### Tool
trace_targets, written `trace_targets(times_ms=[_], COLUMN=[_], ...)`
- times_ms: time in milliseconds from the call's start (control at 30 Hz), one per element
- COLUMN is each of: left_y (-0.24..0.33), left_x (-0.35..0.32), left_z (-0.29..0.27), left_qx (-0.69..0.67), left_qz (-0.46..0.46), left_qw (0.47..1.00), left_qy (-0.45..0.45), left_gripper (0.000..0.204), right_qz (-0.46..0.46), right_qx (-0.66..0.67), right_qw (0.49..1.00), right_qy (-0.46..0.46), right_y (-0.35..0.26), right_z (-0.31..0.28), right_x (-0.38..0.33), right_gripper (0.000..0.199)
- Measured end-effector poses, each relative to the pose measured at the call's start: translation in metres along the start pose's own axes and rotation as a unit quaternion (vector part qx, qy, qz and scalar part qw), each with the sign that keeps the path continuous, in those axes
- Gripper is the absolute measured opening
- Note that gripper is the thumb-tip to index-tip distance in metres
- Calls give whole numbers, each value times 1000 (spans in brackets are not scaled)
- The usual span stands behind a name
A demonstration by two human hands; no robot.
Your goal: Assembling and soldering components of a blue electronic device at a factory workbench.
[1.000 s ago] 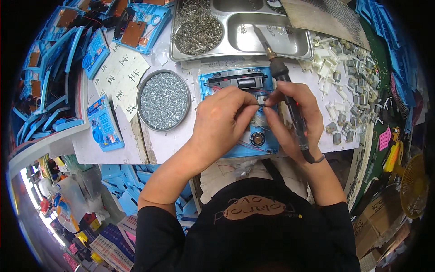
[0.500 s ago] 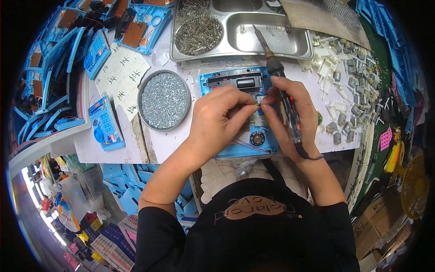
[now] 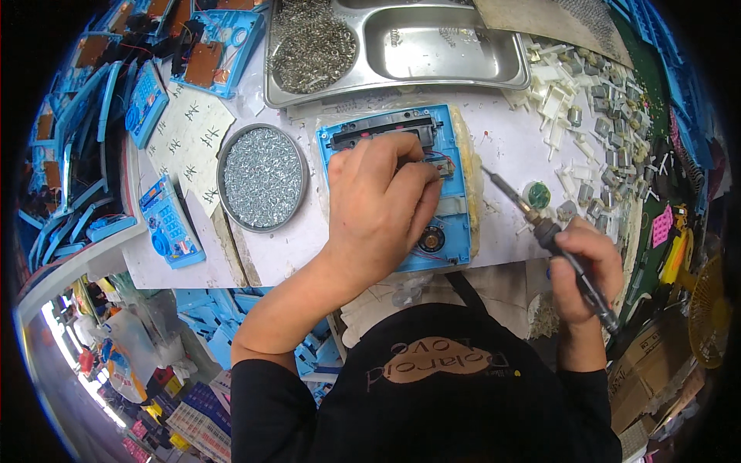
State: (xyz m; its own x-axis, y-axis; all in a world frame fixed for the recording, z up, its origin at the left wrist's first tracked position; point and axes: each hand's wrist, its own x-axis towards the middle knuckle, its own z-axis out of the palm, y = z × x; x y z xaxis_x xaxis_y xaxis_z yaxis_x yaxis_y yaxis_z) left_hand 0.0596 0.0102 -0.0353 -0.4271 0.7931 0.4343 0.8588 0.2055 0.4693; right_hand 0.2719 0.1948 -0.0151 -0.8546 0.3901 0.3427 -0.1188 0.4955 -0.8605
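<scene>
A blue plastic casing [image 3: 457, 251] lies open in front of me, with a black slotted part [image 3: 394, 127] across its far end and a small round speaker [image 3: 431, 238] at its near end. Over its left half is my left hand [image 3: 378, 204], fingers curled and pinched by a small metal part [image 3: 442, 166] at the casing's right side. What the fingertips hold is hidden. Off to the right, my right hand [image 3: 588, 266] is closed round a soldering iron [image 3: 549, 231], whose tip points up-left toward the casing without touching it.
A round dish of small screws [image 3: 262, 177] stands left of the casing. Behind are a steel compartment tray [image 3: 440, 85] with springs and a pile of white parts and small motors [image 3: 575, 116]. A small green round thing [image 3: 538, 194] lies near the iron. Blue casings [image 3: 69, 154] are stacked left.
My right hand has left the casing and moved right and nearer me. It has swung the soldering iron from pointing away to pointing left. My left hand stays pinched over the casing.
</scene>
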Motion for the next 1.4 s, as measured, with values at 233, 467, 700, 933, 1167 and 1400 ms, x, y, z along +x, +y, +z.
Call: trace_targets(times_ms=[233, 467, 700, 933, 1167, 1400], left_y=[-2, -2, -3, -2, -2, 0], left_x=[1, 2, 1, 1, 1, 1], left_z=[5, 4, 7, 6, 6, 5], left_qx=[7, 10, 12, 11, 15, 13], left_qz=[11, 12, 18, 12, 12, 8], left_qw=[1000, 1000, 1000, 1000, 1000, 1000], left_qy=[4, -3, 3, 0, 1, -4], left_gripper=[23, 28, 25, 23, 22, 23], right_qz=[-78, -82, -78, -101, -107, -111], right_qx=[-18, -30, -32, -61, -45, -48], right_qw=[997, 996, 996, 992, 993, 992], right_qy=[-21, -37, -40, -51, -33, -30], right_y=[8, 7, 7, 4, 6, 8], right_z=[18, 20, 21, 21, 19, 17], right_x=[14, 19, 20, 22, 20, 22], right_gripper=[26, 26, 27, 30, 30, 28])
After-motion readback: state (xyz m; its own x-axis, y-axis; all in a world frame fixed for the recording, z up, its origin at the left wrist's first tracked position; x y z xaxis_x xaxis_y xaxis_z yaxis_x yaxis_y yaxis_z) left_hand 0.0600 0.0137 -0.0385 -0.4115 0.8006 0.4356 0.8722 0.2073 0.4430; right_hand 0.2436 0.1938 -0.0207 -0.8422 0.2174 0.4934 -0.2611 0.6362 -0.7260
